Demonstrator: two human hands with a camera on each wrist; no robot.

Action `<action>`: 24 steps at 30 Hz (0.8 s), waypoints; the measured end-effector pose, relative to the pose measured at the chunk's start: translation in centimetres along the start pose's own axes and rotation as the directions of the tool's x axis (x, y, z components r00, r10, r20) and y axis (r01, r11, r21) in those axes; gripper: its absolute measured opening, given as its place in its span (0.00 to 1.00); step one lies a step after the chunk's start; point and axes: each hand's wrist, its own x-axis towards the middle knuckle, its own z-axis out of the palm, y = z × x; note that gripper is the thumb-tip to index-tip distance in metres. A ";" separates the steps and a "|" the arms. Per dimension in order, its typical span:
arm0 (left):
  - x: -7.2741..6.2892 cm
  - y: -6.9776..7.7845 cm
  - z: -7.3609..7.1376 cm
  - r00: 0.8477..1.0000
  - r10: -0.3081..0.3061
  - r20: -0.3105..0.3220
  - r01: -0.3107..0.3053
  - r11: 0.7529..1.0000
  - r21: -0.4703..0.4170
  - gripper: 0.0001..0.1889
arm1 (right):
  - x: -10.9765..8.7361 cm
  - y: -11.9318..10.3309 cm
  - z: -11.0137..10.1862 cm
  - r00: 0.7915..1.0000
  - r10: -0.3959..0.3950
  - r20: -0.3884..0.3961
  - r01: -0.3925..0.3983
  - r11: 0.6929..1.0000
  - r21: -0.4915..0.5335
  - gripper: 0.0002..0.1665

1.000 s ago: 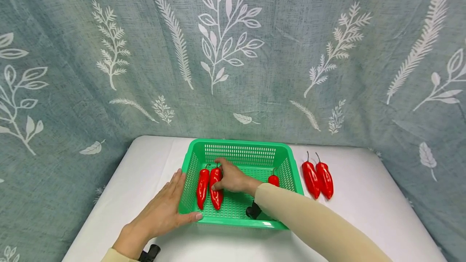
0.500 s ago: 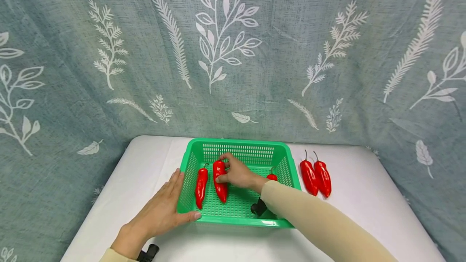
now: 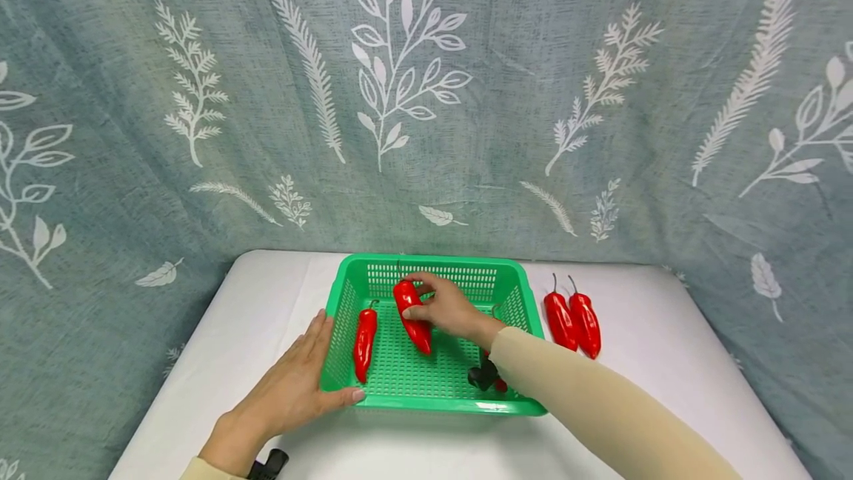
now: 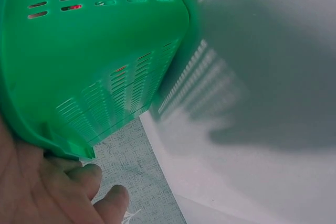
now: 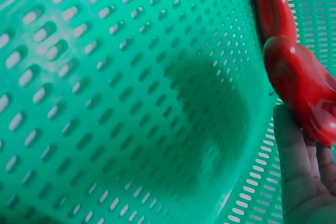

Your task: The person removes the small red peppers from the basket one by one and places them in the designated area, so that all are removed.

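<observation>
A green perforated plastic basket (image 3: 440, 406) stands on the table. My right hand (image 3: 452, 308) pinches a long red pepper (image 3: 416, 330) above the basket's floor, thumb on its near side and fingers at the stem end. That pepper (image 5: 296, 77) hangs tilted in the right wrist view. Another red pepper (image 3: 364, 345) lies along the basket's left side. A further one (image 3: 500, 385) at the right is mostly hidden by my right wrist. My left hand (image 3: 283, 391) rests on the basket's left corner, fingers straight along the left rim, thumb on the front rim.
Two more red peppers, a left one (image 3: 560, 322) and a right one (image 3: 586, 326), lie side by side on the white table (image 3: 660, 369), right of the basket. A grey-green leaf-patterned curtain (image 3: 266, 95) hangs behind and around the table.
My right hand has lifted the pepper from beside the left one and carried it right and back, its lower end swinging right. My left hand stays at the basket's corner.
</observation>
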 end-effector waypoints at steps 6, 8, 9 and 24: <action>-0.1 0.0 0.1 1.000 0.010 -0.002 -0.010 1.000 -0.006 0.69 | -0.4 -0.1 -0.9 0.998 0.013 -0.062 -0.015 1.000 -0.026 0.36; -0.1 0.1 0.1 1.000 0.012 -0.004 -0.012 1.000 -0.009 0.69 | -0.6 -0.2 -1.3 0.996 0.016 -0.086 -0.019 0.999 -0.039 0.36; -0.1 0.1 0.1 1.000 0.013 -0.005 -0.013 1.000 -0.009 0.68 | -0.8 -0.3 -1.4 0.995 0.016 -0.095 -0.020 0.999 -0.045 0.37; -0.2 0.5 -0.2 1.000 0.011 -0.010 -0.011 1.000 -0.006 0.68 | -2.6 -1.5 -3.5 0.985 -0.003 -0.173 -0.017 0.993 -0.116 0.36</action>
